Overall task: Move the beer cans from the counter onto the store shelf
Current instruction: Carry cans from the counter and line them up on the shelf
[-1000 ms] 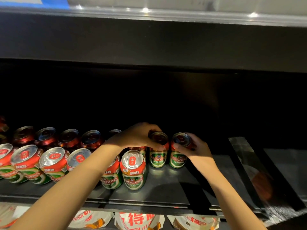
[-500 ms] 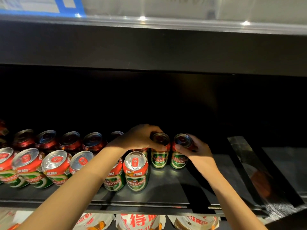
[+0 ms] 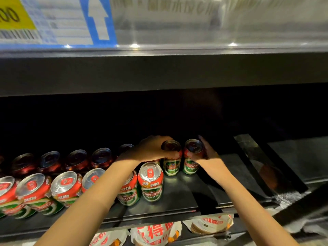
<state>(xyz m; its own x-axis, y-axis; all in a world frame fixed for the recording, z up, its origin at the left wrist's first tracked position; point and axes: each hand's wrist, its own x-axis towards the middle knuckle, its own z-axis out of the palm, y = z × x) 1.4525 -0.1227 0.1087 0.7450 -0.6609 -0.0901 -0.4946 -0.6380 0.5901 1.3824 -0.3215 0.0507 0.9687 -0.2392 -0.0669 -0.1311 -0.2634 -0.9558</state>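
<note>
cans [image 3: 150, 183] in rows on shelf [image 3: 179, 197]

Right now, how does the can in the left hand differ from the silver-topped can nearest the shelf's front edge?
The held can sits deep in shadow with the left hand on its rim; the front can stands free and brightly lit. The held can's top looks dark, the front can's shiny with a red tab. Both are upright, red and green.

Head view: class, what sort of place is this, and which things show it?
Most likely a shop's drinks aisle. A price label with a barcode fronts the upper shelf, beer cans stand in rows on the dark shelf, and packaged goods lie below.
</note>
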